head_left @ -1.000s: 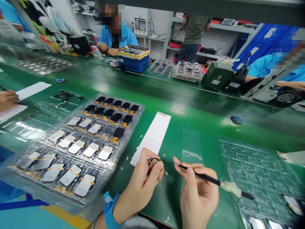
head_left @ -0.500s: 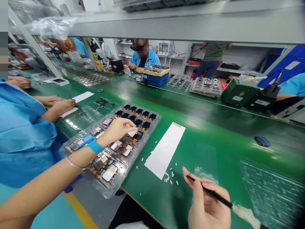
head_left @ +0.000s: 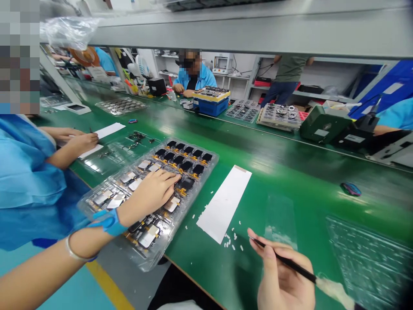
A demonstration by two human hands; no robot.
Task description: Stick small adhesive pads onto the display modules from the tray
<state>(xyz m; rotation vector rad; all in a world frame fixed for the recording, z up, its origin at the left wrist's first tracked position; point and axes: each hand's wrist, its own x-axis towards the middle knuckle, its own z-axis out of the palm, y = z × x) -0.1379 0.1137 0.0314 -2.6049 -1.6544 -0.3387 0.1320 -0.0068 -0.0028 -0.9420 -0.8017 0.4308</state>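
My left hand (head_left: 156,191), with a blue wristband (head_left: 111,221), reaches down into a clear plastic tray (head_left: 146,262). Its fingers are bent close together over one compartment, and whatever lies under them is hidden. In the tray sit several small display modules: those at the far end show black faces (head_left: 186,166), those nearer me show white and silver backs (head_left: 150,236). My right hand (head_left: 284,271) is closed around black tweezers (head_left: 295,267), their rear end wrapped in something whitish. The tip points at small white pieces (head_left: 234,237) scattered beside a white paper strip (head_left: 224,204).
An empty clear tray (head_left: 371,258) and a transparent film (head_left: 280,215) lie to the right. A small dark oval object (head_left: 350,189) is farther back. At left, a co-worker's hands (head_left: 79,142) work over white strips. A shelf beam (head_left: 226,36) spans overhead.
My left hand has moved lower, down onto the tray; the white-backed piece pinched in it before is now hidden. My right hand has stayed nearly still with the tweezers.
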